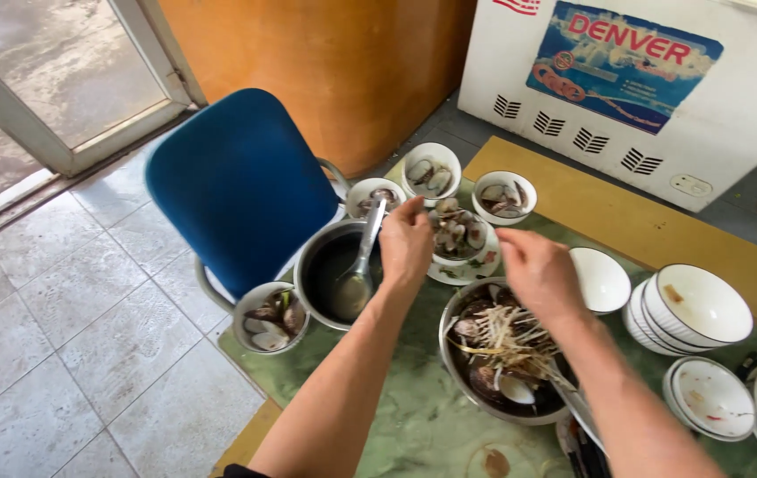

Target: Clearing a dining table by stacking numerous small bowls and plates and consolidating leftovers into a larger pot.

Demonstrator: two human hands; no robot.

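Left hand (405,241) pinches the top of a metal ladle (363,258), fingers closed on the handle; the ladle's bowl sits down in the dark broth of the steel pot (315,257). Right hand (536,270) hovers just right of the pot over the clam bowl on a plate (460,237), fingers curled down; whether it grips anything, cannot tell.

Progress, judged: five small bowls already hold clams, namely one near the pot's left edge (270,319), three behind the pot (432,171), plus the plated one. A steel basin (460,350) right of the pot is still full of clams and lemongrass strips. Empty white bowls stacked (693,310) far right of the pot remain unfilled.

Both forearms reach forward over the green table (414,425), wrists bent down. Blue chair (241,186) stands behind-left of the pot.
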